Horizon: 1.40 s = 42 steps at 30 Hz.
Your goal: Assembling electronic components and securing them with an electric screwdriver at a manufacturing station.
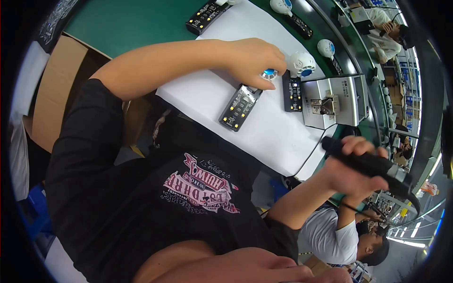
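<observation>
My left hand point(252, 61) is closed over a white round head with a blue centre point(269, 73). Below the fingers, a black bar with small yellow squares point(239, 107) extends from that head and lies on a white sheet point(188, 92). To the right, my right hand point(354, 165) is raised off the table, its fingers wrapped around a black electric screwdriver point(365, 160). A cord runs from the tool's end. Beside my left hand lies another device with a white round head point(302, 63) and a black bar point(293, 92).
A light grey box-shaped machine point(332, 101) with a metal front part stands right of the devices. More devices lie along the far side, one with a white head point(281, 5). A cardboard box point(59, 89) stands at left. Other people point(330, 236) are at right.
</observation>
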### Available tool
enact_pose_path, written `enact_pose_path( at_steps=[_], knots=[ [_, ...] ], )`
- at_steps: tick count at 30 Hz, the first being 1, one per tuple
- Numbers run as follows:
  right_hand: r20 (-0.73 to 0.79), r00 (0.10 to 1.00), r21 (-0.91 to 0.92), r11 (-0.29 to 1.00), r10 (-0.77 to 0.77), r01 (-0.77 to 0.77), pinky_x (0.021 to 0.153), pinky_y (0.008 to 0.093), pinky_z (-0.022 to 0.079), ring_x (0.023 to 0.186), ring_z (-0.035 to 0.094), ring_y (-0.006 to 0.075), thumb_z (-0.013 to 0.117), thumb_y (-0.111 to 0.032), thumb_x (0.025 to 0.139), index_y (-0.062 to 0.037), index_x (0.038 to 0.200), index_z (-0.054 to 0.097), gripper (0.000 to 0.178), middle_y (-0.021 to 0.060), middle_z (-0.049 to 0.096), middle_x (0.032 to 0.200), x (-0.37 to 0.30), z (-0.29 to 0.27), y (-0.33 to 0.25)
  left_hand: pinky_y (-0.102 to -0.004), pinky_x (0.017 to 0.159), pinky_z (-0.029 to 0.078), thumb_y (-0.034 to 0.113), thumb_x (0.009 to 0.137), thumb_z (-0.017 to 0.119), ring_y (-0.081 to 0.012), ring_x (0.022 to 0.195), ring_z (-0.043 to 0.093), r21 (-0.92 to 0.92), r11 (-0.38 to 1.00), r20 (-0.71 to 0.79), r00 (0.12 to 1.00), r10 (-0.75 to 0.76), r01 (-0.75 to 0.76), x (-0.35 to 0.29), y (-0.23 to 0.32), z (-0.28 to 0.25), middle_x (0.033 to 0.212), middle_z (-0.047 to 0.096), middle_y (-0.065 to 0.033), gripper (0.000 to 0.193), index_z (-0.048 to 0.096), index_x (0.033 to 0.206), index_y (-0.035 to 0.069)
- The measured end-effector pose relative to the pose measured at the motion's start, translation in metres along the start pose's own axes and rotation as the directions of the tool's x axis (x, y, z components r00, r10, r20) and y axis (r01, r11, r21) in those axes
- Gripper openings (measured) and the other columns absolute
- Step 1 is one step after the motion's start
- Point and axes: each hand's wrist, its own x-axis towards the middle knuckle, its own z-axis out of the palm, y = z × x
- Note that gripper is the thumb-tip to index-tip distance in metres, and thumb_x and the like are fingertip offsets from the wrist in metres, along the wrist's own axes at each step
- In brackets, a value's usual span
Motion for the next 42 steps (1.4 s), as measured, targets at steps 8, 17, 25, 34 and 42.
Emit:
enact_pose_path(
  at_steps=[8, 17, 25, 34, 42],
  knots=[
    [-0.229, 0.823, -0.617, 0.731, -0.519, 0.290, 0.063, 0.0376, 0.050, 0.065, 0.058, 0.0245, 0.048, -0.080, 0.089, -0.0070, 0.122, 0.052, 0.080, 0.0131, 0.062, 0.074, 0.047, 0.010, 0.062, -0.0442, 0.081, 0.051, 0.033, 0.087, 0.070, -0.0305, 0.100, 0.062, 0.161, 0.949, -0.116, 0.960, -0.255, 0.271, -0.003, 0.016, 0.009, 0.100, 0.064, -0.0113, 0.031, 0.063, 0.100, 0.005],
    [-0.086, 0.996, 0.095, 0.995, -0.003, 0.012, 0.067, 0.0421, 0.048, 0.064, 0.057, 0.0257, 0.043, -0.085, 0.086, -0.0105, 0.122, 0.056, 0.083, 0.0131, 0.063, 0.079, 0.005, 0.020, 0.064, -0.0472, 0.080, 0.054, 0.031, 0.085, 0.065, -0.0352, 0.094, 0.067, 0.190, 0.942, -0.096, 0.960, -0.264, 0.278, 0.002, 0.012, 0.009, 0.097, 0.068, -0.0159, 0.031, 0.068, 0.097, 0.002],
    [0.055, 0.997, 0.109, 0.993, -0.048, 0.042, 0.070, 0.0465, 0.048, 0.066, 0.058, 0.0283, 0.039, -0.085, 0.088, -0.0105, 0.132, 0.053, 0.088, 0.0144, 0.064, 0.084, -0.009, 0.046, 0.082, -0.0482, 0.073, 0.055, 0.027, 0.079, 0.065, -0.0358, 0.080, 0.070, 0.010, 0.935, -0.111, 0.930, -0.351, 0.354, 0.001, 0.004, 0.018, 0.083, 0.072, -0.0153, 0.027, 0.074, 0.092, 0.006],
    [0.005, 0.989, 0.018, 0.989, -0.148, 0.148, 0.071, 0.0458, 0.048, 0.064, 0.059, 0.0280, 0.041, -0.087, 0.086, -0.0114, 0.130, 0.055, 0.089, 0.0139, 0.064, 0.080, -0.013, 0.057, 0.085, -0.0472, 0.071, 0.055, 0.025, 0.077, 0.065, -0.0348, 0.081, 0.070, 0.010, 0.934, -0.077, 0.931, -0.357, 0.358, 0.002, 0.005, 0.018, 0.084, 0.072, -0.0142, 0.025, 0.074, 0.092, 0.007],
    [0.005, 0.991, 0.010, 0.991, -0.130, 0.130, 0.070, 0.0457, 0.050, 0.064, 0.059, 0.0272, 0.040, -0.087, 0.086, -0.0114, 0.130, 0.054, 0.088, 0.0143, 0.064, 0.081, -0.015, 0.066, 0.085, -0.0466, 0.072, 0.054, 0.024, 0.077, 0.065, -0.0337, 0.081, 0.070, 0.017, 0.921, -0.074, 0.919, -0.386, 0.389, 0.002, 0.010, 0.015, 0.084, 0.071, -0.0133, 0.023, 0.073, 0.090, 0.008]
  ],
)
